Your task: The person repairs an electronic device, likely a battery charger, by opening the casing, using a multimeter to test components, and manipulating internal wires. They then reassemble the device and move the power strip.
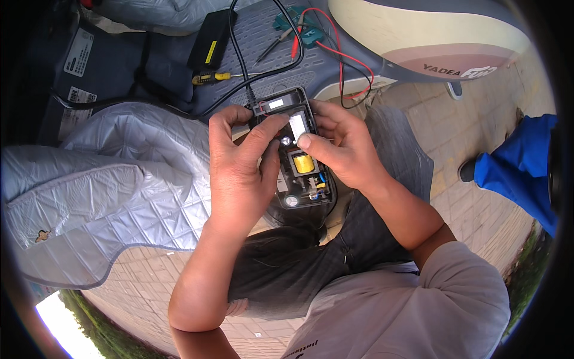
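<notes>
The opened black case (330, 188) sits between both hands near the person's knees (402, 149). The left hand (239, 152) reaches bent fingers into it beside a white block (298, 125) — whether they pinch anything, I cannot tell — while the right hand (345, 146) grips its right edge.

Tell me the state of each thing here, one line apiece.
Black housing: open, inner parts exposed
Black cable: running into housing
Screwdriver: lying on footboard
Red probe and black probe: lying, unheld
Black box: lying, unheld
Silver quilted cover: draped, rumpled
Left hand: fingers at housing's open face
Right hand: gripping housing
</notes>
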`<action>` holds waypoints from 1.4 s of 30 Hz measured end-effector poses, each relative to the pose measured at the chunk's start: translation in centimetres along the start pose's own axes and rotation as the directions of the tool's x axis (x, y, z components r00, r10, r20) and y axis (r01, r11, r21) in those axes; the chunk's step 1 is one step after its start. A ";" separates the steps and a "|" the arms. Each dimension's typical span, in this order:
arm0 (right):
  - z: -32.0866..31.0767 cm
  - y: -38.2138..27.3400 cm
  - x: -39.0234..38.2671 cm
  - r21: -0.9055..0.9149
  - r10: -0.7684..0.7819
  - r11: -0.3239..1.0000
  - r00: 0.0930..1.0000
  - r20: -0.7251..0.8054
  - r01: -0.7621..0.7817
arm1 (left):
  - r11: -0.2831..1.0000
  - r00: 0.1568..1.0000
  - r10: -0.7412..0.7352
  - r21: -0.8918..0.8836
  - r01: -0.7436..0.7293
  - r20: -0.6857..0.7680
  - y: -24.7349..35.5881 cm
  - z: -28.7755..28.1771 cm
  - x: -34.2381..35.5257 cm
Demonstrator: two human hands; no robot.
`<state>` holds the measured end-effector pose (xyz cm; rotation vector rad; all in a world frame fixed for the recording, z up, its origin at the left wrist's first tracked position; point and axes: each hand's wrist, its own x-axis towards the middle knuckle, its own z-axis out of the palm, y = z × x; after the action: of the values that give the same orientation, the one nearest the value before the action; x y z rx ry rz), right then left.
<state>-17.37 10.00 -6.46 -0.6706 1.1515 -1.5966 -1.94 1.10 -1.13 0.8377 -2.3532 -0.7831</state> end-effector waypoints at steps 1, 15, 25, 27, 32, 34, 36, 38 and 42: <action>0.0 0.1 0.0 -0.002 0.002 1.000 1.000 -0.003 -0.002 | 0.996 0.999 0.036 0.085 -0.036 0.003 0.0 -0.2 0.1; 0.3 -0.2 0.0 -0.029 0.040 0.999 0.999 0.030 -0.039 | 0.970 0.991 0.026 0.236 -0.057 0.133 -0.6 -1.5 0.6; 0.6 -0.1 -0.1 -0.048 0.025 0.999 0.999 0.039 -0.023 | 0.964 0.985 0.002 0.263 -0.048 0.174 -0.1 -2.0 0.7; 0.7 0.0 -0.1 -0.055 0.019 0.998 0.999 0.047 -0.016 | 0.971 0.987 0.002 0.234 -0.040 0.160 -0.4 -2.0 0.6; 0.8 0.0 -0.1 -0.042 0.014 0.999 0.999 0.042 -0.012 | 0.959 0.995 0.039 0.278 -0.063 0.090 -0.5 -1.4 0.4; 0.8 -0.1 -0.2 -0.056 0.007 0.998 0.999 0.041 -0.004 | 0.953 0.997 0.053 0.294 -0.067 0.057 -0.4 -1.1 0.4; 0.9 -0.2 -0.2 -0.054 -0.002 0.999 0.999 0.035 0.004 | 0.952 0.998 0.050 0.300 -0.055 0.025 -0.3 -0.9 0.3; 0.9 -0.2 -0.3 -0.042 -0.003 0.999 1.000 0.027 0.004 | 0.961 0.999 0.045 0.274 -0.049 0.019 -0.3 -0.9 0.3; 0.8 -0.3 -0.3 -0.023 0.009 1.000 1.000 0.013 -0.008 | 0.971 0.999 0.039 0.234 -0.045 0.031 -0.3 -0.9 0.4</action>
<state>-16.66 10.01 -5.85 -0.6892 1.1635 -1.5718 -1.55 0.30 -0.58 0.8744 -2.5121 -0.5072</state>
